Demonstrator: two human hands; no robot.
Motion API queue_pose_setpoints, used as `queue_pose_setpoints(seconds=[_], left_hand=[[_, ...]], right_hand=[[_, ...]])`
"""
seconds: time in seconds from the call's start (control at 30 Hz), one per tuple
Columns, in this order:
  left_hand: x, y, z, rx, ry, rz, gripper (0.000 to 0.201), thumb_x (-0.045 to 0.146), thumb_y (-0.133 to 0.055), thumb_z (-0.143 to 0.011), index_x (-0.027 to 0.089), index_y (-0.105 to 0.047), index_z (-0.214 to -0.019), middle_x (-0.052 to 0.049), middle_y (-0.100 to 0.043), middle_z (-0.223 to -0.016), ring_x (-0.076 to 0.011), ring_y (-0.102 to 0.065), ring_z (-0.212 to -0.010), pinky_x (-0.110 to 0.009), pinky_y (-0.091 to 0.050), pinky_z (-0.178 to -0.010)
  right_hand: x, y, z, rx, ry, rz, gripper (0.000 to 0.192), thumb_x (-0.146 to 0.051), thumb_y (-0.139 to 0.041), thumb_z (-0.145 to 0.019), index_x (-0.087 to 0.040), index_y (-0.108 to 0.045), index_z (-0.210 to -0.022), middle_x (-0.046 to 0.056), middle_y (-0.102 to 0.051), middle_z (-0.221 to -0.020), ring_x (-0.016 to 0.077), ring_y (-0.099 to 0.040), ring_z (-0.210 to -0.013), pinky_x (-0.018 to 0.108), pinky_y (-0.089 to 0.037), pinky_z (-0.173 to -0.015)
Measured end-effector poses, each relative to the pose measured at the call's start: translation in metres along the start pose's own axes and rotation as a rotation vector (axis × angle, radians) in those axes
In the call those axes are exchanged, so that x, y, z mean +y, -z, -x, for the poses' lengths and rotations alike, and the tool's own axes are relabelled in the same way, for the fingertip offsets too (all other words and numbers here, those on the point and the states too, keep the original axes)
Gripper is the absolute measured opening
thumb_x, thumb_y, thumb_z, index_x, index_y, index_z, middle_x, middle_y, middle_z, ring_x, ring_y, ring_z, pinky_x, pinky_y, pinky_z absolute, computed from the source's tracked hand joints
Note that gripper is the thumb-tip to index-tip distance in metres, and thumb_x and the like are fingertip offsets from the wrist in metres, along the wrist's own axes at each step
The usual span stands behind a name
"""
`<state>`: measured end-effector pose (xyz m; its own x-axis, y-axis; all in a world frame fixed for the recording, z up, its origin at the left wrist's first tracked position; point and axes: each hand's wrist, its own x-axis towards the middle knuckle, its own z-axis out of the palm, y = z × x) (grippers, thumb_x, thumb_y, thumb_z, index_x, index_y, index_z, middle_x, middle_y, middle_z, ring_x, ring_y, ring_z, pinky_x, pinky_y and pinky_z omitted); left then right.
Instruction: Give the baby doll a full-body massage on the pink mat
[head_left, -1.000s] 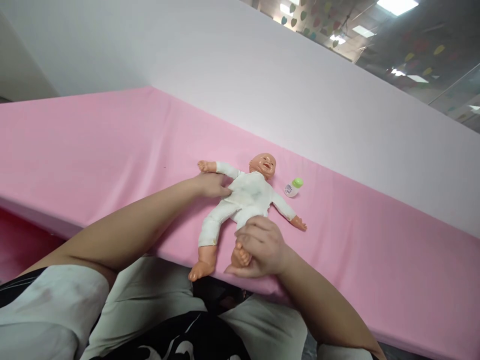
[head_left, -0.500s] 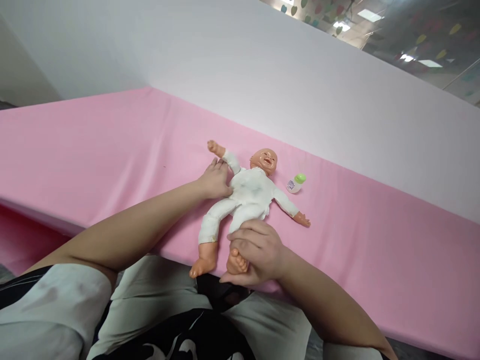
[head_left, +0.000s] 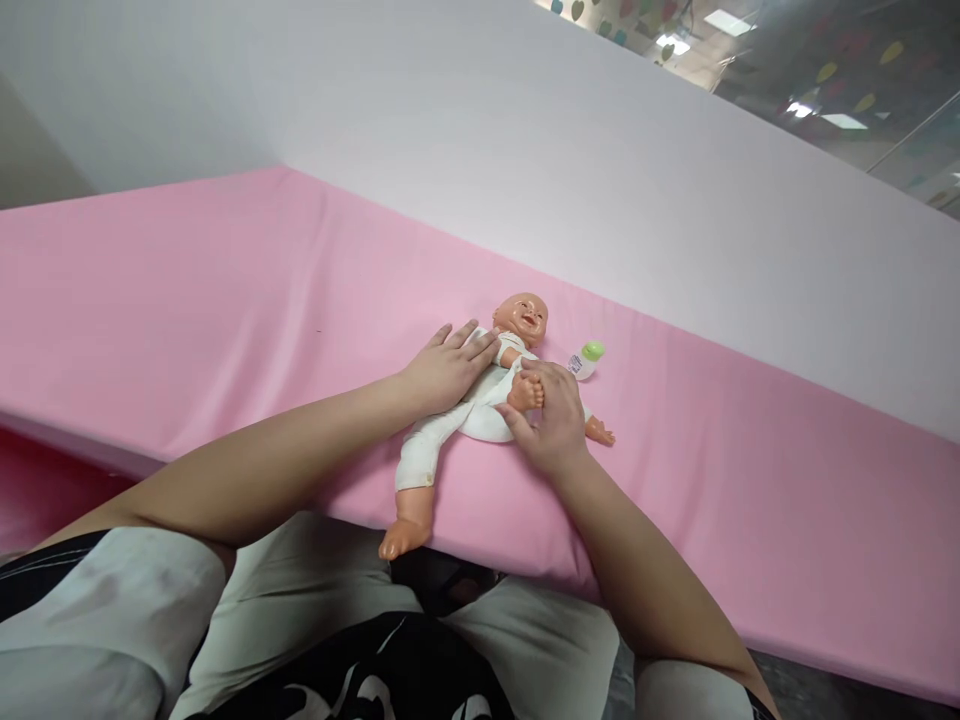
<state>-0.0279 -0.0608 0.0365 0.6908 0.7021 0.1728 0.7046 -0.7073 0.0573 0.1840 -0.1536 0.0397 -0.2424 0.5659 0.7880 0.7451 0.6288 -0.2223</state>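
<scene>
**Doll on a pink-covered table, one leg folded up to its chest**

A pink cloth (head_left: 225, 290) covers a long surface that runs from the left edge of the frame down to the lower right. Behind it rises a plain pale wall panel (head_left: 525, 150), and in the upper right corner ceiling lights and coloured heart shapes show dimly.

A baby doll (head_left: 480, 405) in a white suit lies on its back a little right of the frame's centre, head toward the wall and feet toward the near edge of the cloth. One leg stretches straight down, its bare foot (head_left: 401, 538) hanging just over the table edge. The other leg is bent up over the body.

The right hand (head_left: 551, 420) is closed around that bent leg, fingers wrapped about the ankle, so the bare foot sits against the doll's chest. The left hand (head_left: 450, 365) lies flat and released on the doll's upper body and arm, fingers spread and pointing toward the head. The doll's other arm sticks out to the right, its small hand (head_left: 600, 433) resting on the cloth just beside the person's right wrist.

A small white bottle with a green cap (head_left: 586, 359) lies on the cloth just right of the doll's head, near the right hand but apart from it.

At the bottom of the frame the person's lap shows, in pale and black clothing.
</scene>
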Motion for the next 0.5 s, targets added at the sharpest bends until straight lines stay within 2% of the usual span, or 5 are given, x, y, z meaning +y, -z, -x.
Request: queue_pose_setpoints(seconds=[0.13,0.27,0.37,0.43,0.5], left_hand=[[-0.005,-0.003,-0.003,-0.028,-0.041,0.017,0.074,0.024,-0.037,-0.100,0.022,-0.020,-0.172,-0.004,-0.018,-0.180,-0.0326,-0.010,-0.167,-0.055,-0.013,-0.132],[-0.013,-0.009,-0.002,-0.048,0.061,0.033,0.089,0.029,-0.048,-0.093,0.013,-0.011,-0.173,-0.012,-0.011,-0.180,-0.0343,-0.010,-0.167,-0.053,-0.014,-0.132],[-0.025,-0.012,0.001,-0.103,0.204,0.064,0.093,0.034,-0.050,-0.090,0.010,-0.012,-0.172,-0.018,-0.012,-0.179,-0.0363,-0.012,-0.166,-0.053,-0.016,-0.132],[-0.032,-0.013,0.001,-0.139,0.262,0.089,0.093,0.039,-0.051,-0.089,0.010,-0.017,-0.171,-0.020,-0.017,-0.178,-0.0388,-0.016,-0.165,-0.055,-0.019,-0.131],[-0.039,-0.011,0.002,-0.159,0.283,0.128,0.088,0.043,-0.053,-0.086,0.012,-0.032,-0.166,-0.020,-0.033,-0.173,-0.0420,-0.027,-0.161,-0.057,-0.024,-0.129]], right_hand=[[0.011,0.001,-0.001,-0.005,-0.131,-0.047,0.042,-0.050,-0.073,-0.093,-0.023,-0.062,-0.122,0.013,-0.073,-0.122,0.0337,-0.067,-0.115,0.057,-0.056,-0.100],[-0.009,0.008,0.002,-0.002,0.076,-0.147,0.044,-0.044,-0.080,-0.086,-0.024,-0.062,-0.121,0.013,-0.074,-0.119,0.0327,-0.067,-0.113,0.055,-0.056,-0.099],[-0.034,0.010,0.008,-0.108,0.253,-0.267,0.050,-0.053,-0.084,-0.080,-0.025,-0.063,-0.116,0.010,-0.077,-0.112,0.0299,-0.070,-0.101,0.052,-0.057,-0.094],[-0.048,0.007,0.014,-0.222,0.337,-0.362,0.052,-0.063,-0.083,-0.078,-0.025,-0.063,-0.108,0.008,-0.077,-0.104,0.0261,-0.070,-0.093,0.047,-0.058,-0.090],[-0.058,0.001,0.021,-0.347,0.395,-0.427,0.055,-0.071,-0.080,-0.077,-0.024,-0.063,-0.098,0.005,-0.076,-0.092,0.0221,-0.068,-0.084,0.041,-0.057,-0.083]])
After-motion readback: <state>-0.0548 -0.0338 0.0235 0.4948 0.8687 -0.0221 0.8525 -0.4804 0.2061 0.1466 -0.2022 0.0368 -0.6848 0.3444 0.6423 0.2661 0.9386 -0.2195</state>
